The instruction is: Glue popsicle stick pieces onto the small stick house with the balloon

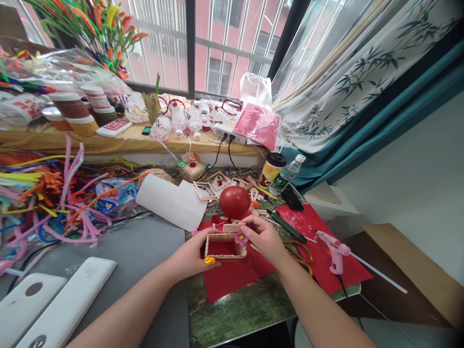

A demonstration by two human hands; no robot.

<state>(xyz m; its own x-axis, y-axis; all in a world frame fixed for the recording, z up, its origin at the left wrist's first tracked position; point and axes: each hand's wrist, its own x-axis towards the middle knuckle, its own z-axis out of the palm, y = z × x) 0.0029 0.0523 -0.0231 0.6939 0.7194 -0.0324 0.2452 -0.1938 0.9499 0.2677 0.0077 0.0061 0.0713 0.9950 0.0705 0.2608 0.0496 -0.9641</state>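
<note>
My left hand (192,253) is closed around the left side of a small box made of wooden craft sticks (225,256), its open top tipped toward me. A yellow flower (209,260) sits on its near left corner and a pink flower (240,238) near its right end. Fingers of my right hand (264,237) pinch a short wooden strip (233,227) at the box's far edge. Just beyond rests a red balloon (235,202). Under the box lies red paper (232,285).
A pink glue gun (335,249) with a glue stick lies on red paper to the right. A water bottle (288,175) and paper cup (271,169) stand behind. White paper (170,200) and tangled pipe cleaners (68,208) lie left; a green-handled tool (290,227) is near my right hand.
</note>
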